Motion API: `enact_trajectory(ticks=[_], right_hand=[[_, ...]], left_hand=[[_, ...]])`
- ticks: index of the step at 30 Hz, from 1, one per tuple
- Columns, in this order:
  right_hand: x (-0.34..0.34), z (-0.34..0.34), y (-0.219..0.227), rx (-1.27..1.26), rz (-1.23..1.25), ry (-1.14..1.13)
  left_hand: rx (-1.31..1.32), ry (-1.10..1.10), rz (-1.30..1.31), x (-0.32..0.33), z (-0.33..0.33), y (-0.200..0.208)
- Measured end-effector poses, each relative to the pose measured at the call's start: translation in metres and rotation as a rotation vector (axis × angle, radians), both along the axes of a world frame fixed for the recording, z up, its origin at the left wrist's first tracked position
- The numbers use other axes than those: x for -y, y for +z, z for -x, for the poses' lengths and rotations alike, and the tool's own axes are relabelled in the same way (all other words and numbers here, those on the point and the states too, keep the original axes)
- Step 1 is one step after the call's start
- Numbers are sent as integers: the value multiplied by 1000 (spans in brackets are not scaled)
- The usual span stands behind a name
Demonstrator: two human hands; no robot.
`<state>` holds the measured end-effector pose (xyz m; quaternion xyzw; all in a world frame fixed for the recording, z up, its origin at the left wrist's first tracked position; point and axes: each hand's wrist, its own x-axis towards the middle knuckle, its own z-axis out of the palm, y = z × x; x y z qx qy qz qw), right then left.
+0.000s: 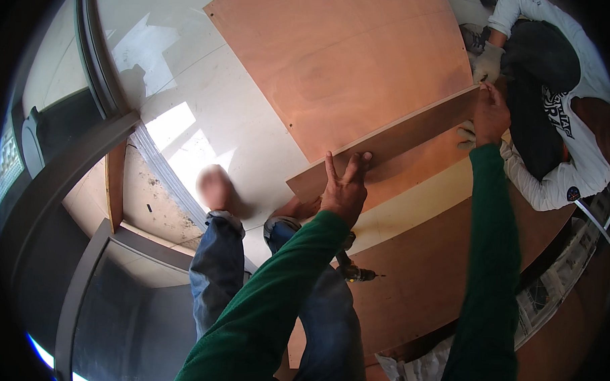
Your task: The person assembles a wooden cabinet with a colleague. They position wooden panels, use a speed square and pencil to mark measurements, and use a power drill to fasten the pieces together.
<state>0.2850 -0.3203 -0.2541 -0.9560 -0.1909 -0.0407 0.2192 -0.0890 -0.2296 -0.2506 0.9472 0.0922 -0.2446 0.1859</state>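
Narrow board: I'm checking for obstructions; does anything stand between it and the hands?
Nothing visible: the left hand and right hand touch the narrow board. A co-worker's gloved hand is near its right end.

Light patches [169, 124] (sharp-edged) lie across the pale floor [218, 87].

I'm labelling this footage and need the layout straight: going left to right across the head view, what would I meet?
Dark grey metal frame → blurred bare foot → left hand → right hand → small round sleeve patch.
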Motion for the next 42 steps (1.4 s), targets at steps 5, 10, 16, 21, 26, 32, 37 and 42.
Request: enact_trajectory(ticks=[5,10,16,21,26,32,37,42], right_hand=[[-42,199,111,-446,-493,-193],[-21,372,189,-755,-524,-703],[5,478,217,-906,-545,-765],[10,495,209,-880,-539,-658],[6,498,209,-834,-476,-602],[8,497,199,-839,-594,-732],[6,379,163,-531,-212,-315],[5,153,61,-166,-157,-31]], left_hand=[[-55,30,7,0,7,1],[-33,72,111,-8,3,8],[-43,64,134,-9,-1,6],[-66,55,104,-1,0,0],[-81,20,18,5,3,-4],[-151,-40,2,6,-1,4],[-174,-26,0,1,1,-3],[-106,15,41,3,-1,-1]])
